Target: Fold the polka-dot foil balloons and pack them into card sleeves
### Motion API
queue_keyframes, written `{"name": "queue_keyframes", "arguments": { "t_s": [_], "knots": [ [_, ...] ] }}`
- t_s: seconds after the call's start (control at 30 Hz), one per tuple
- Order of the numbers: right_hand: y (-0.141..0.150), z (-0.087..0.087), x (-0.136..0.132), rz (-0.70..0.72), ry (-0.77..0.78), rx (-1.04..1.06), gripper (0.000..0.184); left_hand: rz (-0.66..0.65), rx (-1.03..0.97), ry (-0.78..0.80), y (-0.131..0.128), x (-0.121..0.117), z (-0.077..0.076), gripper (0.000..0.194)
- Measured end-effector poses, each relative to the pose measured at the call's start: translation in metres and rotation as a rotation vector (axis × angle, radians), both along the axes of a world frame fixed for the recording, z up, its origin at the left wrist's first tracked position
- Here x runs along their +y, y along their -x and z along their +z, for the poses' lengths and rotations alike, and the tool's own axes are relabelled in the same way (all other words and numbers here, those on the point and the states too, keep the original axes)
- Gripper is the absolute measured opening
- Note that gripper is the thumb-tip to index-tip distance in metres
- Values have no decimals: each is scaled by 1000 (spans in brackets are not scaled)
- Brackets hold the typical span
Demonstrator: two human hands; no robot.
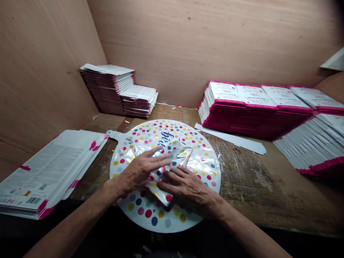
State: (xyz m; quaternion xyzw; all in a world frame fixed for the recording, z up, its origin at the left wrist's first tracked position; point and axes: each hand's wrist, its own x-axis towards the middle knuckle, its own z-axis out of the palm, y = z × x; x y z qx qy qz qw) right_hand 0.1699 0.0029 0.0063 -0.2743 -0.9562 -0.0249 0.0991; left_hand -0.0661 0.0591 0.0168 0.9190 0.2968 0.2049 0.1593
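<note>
A flat round foil balloon, white with coloured dots and blue lettering, lies on the worktable with its tail pointing left. On its middle rests a smaller folded piece of shiny dotted foil balloon, creased into a narrow shape. My left hand lies over the left side of the folded piece, fingers stretched and spread. My right hand presses on its right side with bent fingers that grip the foil. Both palms face down, so the undersides of the fingers are hidden.
Stacks of flat white and pink cartons stand at the back left and along the right. More printed cartons lie at the left front edge. A white card strip lies right of the balloon. Wooden panels enclose the worktable.
</note>
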Motion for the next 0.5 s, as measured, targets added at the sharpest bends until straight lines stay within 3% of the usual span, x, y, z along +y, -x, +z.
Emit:
{"name": "queue_keyframes", "arguments": {
  "t_s": [0.03,0.1,0.23,0.3,0.37,0.5],
  "knots": [
    [-12,-1,-4,31,53,24,36,-101,51,20,1,2,-5,57],
    [-29,-7,-5,-9,179,182,35,-150,106,56,0,6,-14,54],
    [-33,-23,11,-485,448,712,36,43,37,147,-12,9,-19,37],
    [-30,-26,20,-661,512,827,39,169,-39,198,-21,9,-17,30],
    [-31,-24,24,-627,493,835,38,181,-98,152,-25,11,-17,34],
    [-46,-17,18,-197,277,608,30,12,-39,-144,-19,12,-18,73]
  ]
}}
